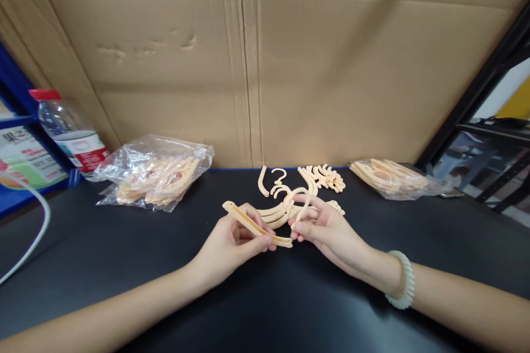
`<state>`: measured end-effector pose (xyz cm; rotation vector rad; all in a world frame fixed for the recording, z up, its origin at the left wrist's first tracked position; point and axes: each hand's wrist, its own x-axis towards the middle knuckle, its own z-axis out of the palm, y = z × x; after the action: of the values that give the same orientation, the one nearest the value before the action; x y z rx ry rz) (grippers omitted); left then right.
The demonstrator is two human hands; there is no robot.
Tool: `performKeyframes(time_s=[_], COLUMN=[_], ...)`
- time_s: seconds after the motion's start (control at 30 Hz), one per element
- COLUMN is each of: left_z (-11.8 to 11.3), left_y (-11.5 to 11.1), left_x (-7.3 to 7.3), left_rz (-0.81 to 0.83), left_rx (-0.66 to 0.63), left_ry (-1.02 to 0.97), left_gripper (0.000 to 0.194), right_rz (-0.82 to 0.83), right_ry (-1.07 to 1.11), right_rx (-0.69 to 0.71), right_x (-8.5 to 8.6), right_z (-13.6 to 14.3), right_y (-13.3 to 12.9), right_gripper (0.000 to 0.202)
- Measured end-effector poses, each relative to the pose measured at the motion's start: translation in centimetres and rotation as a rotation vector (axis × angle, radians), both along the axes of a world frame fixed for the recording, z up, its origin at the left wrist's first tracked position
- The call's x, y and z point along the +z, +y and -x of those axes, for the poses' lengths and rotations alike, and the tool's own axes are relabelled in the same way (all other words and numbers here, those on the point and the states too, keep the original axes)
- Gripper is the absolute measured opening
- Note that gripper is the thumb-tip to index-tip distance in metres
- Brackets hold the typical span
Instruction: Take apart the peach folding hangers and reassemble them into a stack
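My left hand is closed on a cream hanger arm, a long curved plastic bar tilted down to the right. Between the fingers of my right hand is a cream hanger hook, its curve pointing up. The hook's lower end is close to the arm's right end; whether they touch I cannot tell. Just behind my hands, more curved hanger arms lie on the black table, partly hidden by my fingers. Farther back are a loose hook and a pile of hanger pieces.
A clear plastic bag of cream pieces lies at the left, another bag at the right. A red-capped bottle stands by the blue rack. A white cable curves at the left edge. Cardboard walls off the back.
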<state>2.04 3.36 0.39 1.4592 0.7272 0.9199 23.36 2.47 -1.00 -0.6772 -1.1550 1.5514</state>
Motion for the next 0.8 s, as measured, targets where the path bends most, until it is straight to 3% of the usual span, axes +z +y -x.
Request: performKeyframes(time_s=[0.13, 0.27, 0.8], left_z=[-0.01, 0.03, -0.07], left_y=[-0.02, -0.17, -0.37], left_x=[0.01, 0.09, 0.05], left_rz=[-0.023, -0.027, -0.173], left_rx=[0.068, 0.110, 0.151], left_ry=[0.001, 0.006, 0.034], left_gripper=[0.028, 0.027, 0.024], right_rz=[-0.027, 0.029, -0.034], right_ry=[-0.040, -0.078, -0.218], right_rx=[0.006, -0.001, 0.142], right_x=[0.03, -0.07, 0.68], right_z=[0.00, -0.05, 0.06], right_y=[-0.15, -0.16, -0.59], right_gripper=[0.017, 0.017, 0.025])
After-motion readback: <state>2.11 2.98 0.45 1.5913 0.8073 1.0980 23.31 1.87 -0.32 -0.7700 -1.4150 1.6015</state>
